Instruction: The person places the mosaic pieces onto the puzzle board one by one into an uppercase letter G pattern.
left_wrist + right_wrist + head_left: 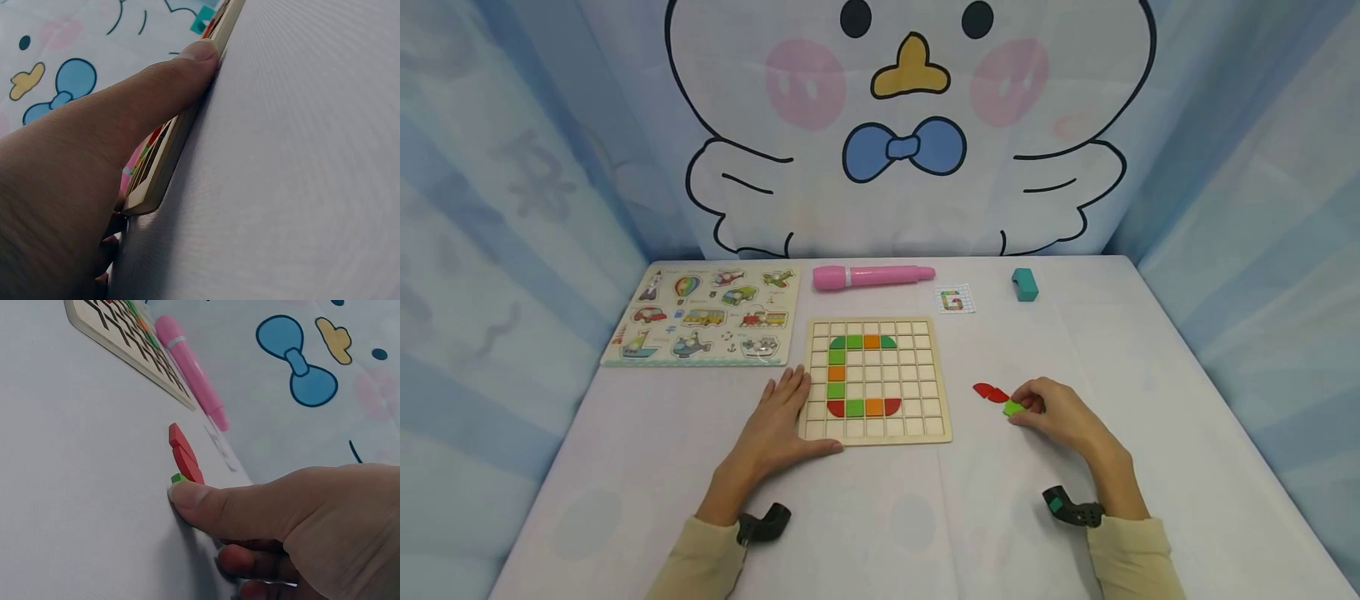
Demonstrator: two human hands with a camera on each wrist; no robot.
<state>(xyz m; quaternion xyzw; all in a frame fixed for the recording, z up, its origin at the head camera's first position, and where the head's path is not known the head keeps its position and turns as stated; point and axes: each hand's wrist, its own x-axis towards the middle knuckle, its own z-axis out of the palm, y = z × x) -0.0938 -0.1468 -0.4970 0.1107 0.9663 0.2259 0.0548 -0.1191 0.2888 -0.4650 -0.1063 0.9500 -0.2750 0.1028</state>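
A wooden grid board (940, 429) holds green, orange and red tiles (855, 408) set in a C-like outline. My left hand (778, 429) rests at its lower left corner, fingers stretched along the left side and thumb on the near edge. In the left wrist view the thumb (200, 51) lies against the board's side (165, 178). Right of the board, my right hand (1063, 412) pinches a green tile (1012, 408) at the tabletop. Two red rounded tiles (983, 390) lie just beyond that tile; the right thumb (190, 497) covers most of the green one.
A picture puzzle board (741, 337) with vehicles lies at the left. Behind the grid board are a pink marker-like stick (880, 276), a small pattern card (955, 299) and a teal block (1025, 285). A printed curtain (902, 217) hangs along the back edge.
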